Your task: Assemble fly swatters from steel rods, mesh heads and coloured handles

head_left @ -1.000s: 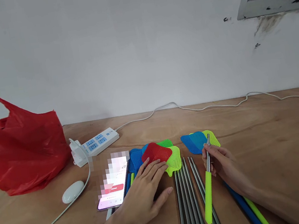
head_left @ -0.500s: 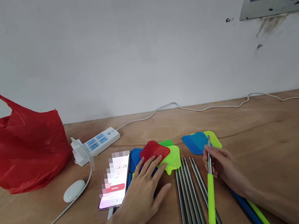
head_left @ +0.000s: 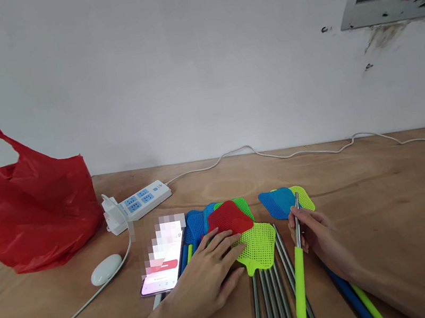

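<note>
My right hand [head_left: 315, 231] pinches the steel rod of a fly swatter handle [head_left: 300, 285] with a yellow-green grip, its bare tip pointing up and away. My left hand [head_left: 209, 269] lies with fingers stretched over the edges of a red swatter head [head_left: 230, 217] and a yellow-green swatter head [head_left: 259, 245]. The yellow-green head rests across the upper ends of several steel rods [head_left: 273, 300]. Blue swatter heads [head_left: 195, 225] and a green one [head_left: 243, 205] lie partly covered behind the red one. My left fingertips' undersides are hidden.
Near my right hand lie blue and yellow-green swatter heads [head_left: 280, 203], with blue and yellow-green handles [head_left: 352, 292] under my wrist. To the left are a lit phone [head_left: 168, 262], a power strip [head_left: 139, 205], a white mouse-shaped object [head_left: 106, 270] and a red plastic bag [head_left: 38, 208].
The yellow-green head has slid right and toward me, onto the rods, with my left fingers on it. The red head has shifted right, uncovering more blue. My right hand stays put.
</note>
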A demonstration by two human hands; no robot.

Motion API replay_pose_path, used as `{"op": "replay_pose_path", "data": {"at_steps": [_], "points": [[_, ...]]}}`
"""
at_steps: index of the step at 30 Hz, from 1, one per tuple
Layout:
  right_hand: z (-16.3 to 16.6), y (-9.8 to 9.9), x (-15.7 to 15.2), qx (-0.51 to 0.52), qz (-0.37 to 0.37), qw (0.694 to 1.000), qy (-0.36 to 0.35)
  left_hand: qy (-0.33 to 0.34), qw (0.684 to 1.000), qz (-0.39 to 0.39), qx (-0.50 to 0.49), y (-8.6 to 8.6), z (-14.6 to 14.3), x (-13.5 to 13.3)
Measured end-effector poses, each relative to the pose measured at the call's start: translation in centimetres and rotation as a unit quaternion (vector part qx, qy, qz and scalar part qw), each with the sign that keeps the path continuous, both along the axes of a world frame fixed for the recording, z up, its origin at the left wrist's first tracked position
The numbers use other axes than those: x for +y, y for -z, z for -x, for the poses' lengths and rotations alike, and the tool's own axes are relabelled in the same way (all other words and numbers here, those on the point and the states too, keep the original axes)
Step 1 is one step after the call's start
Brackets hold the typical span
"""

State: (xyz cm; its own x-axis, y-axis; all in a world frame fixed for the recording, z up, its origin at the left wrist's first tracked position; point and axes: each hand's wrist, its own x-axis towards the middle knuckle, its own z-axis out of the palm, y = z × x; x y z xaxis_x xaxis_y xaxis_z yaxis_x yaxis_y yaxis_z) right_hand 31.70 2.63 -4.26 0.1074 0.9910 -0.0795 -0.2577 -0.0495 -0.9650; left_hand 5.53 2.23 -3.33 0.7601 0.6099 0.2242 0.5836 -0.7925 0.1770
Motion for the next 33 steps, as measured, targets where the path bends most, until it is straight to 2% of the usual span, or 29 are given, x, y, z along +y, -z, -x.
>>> {"op": "replay_pose_path", "data": {"at_steps": [6, 9, 12, 18, 27, 33], "points": [[-0.2, 0.1, -0.1, -0.004, -0.003, 1.000, -0.009, -0.074, 0.997, -0.009, -0.013, 0.4, 0.0, 0.0], [-0.2, 0.2, 0.0, -0.006, 0.000, 1.000, -0.006, -0.089, 0.996, -0.014, -0.020, 0.6, 0.0, 0.0], [-0.1, 0.3, 0.0, -0.009, 0.001, 1.000, -0.005, -0.071, 0.997, -0.004, -0.011, 0.4, 0.1, -0.1], [-0.1, 0.4, 0.1, -0.002, 0.001, 1.000, -0.005, 0.014, 0.998, 0.038, -0.040, -0.5, -0.3, -0.5], [-0.2, 0.1, 0.0, -0.009, -0.005, 1.000, -0.011, 0.016, 0.998, 0.061, -0.025, -0.6, 0.0, -0.3], [-0.2, 0.0, -0.1, -0.001, -0.006, 1.000, -0.021, 0.019, 0.997, 0.076, -0.015, -1.4, -0.1, -0.4]]}}
